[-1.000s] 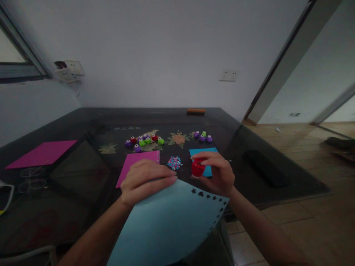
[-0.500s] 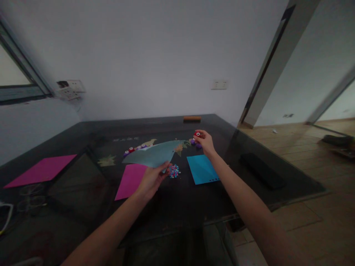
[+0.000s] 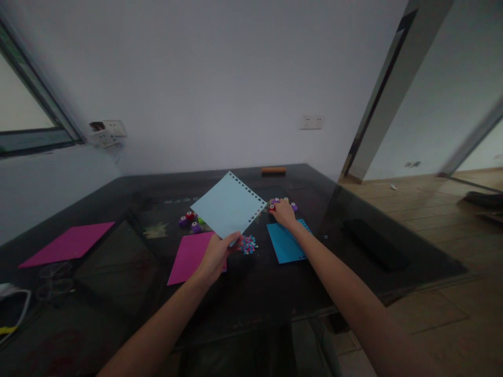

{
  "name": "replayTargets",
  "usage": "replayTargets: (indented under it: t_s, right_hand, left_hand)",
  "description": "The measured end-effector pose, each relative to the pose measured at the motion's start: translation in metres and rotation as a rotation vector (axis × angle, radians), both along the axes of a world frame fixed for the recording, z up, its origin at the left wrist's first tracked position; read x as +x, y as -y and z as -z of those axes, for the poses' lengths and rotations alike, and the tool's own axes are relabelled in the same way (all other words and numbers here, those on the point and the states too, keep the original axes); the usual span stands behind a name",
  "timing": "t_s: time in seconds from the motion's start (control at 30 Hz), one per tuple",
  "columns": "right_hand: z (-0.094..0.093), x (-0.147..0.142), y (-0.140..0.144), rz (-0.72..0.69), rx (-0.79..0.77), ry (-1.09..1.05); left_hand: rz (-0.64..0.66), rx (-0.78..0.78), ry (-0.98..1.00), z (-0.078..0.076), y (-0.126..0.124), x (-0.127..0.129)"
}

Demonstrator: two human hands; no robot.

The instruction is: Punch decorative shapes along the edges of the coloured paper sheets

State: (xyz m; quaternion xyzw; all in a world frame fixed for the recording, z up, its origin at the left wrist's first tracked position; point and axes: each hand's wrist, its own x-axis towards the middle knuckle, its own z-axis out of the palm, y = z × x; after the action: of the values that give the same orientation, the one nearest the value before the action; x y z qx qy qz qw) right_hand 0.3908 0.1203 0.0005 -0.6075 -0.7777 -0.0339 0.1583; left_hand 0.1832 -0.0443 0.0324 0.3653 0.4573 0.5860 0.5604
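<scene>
In my left hand a pale blue sheet of paper with holes along one edge is pinched at its near corner and tilted up. My right hand is lowered at the table, fingers closed around a small red piece with a white eye. Close by stand similar purple pieces. Under the right forearm lies a bright blue hole-edged sheet. A pink sheet is partly covered by my left hand. Beside that hand sits a heap of small pink, blue and white bits.
More eyed pieces, a red and a purple one among them, stand left of the raised sheet. Another pink sheet lies far left. A long black object is on the right, an orange-brown bar at the back.
My right hand has come down with the red piece to the table beside the purple ones. The pale blue sheet has turned from nearly edge-on to facing me, showing its holes.
</scene>
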Motion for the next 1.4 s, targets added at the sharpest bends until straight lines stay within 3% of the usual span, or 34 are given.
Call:
replayTargets:
  t_s: [0.37,0.77,0.87,0.97,1.03,1.1,1.2,1.3,1.4]
  right_hand:
    - [0.005,0.006,-0.003,0.129,-0.023,-0.071]
    - [0.003,0.005,0.001,0.1,-0.053,-0.205]
    - [-0.008,0.014,0.001,0.121,-0.02,-0.256]
    - [-0.033,0.027,0.007,0.118,0.035,-0.374]
    - [-0.05,0.031,0.022,0.038,0.087,-0.656]
    - [-0.061,0.026,0.046,-0.129,0.001,-0.976]
    - [-0.06,0.004,0.092,-0.333,-0.319,-1.368]
    - [-0.045,-0.024,0.128,-0.371,-0.601,-1.499]
    - [-0.031,-0.04,0.141,-0.393,-0.671,-1.509]
  left_hand:
    - [-0.01,0.111,-0.073,0.001,-0.002,-0.001]
    - [-0.026,0.076,-0.191,0.014,-0.01,-0.002]
    - [-0.017,0.096,-0.171,0.008,-0.009,-0.003]
    - [-0.027,0.126,-0.16,0.002,-0.008,-0.004]
    - [-0.047,0.136,-0.158,0.0,-0.007,-0.005]
    - [-0.058,0.143,-0.162,0.0,-0.008,-0.005]
    - [-0.044,0.169,-0.196,0.002,-0.008,-0.005]
    - [-0.048,0.208,-0.291,0.004,-0.008,-0.005]
    - [-0.075,0.225,-0.389,0.004,-0.006,-0.004]
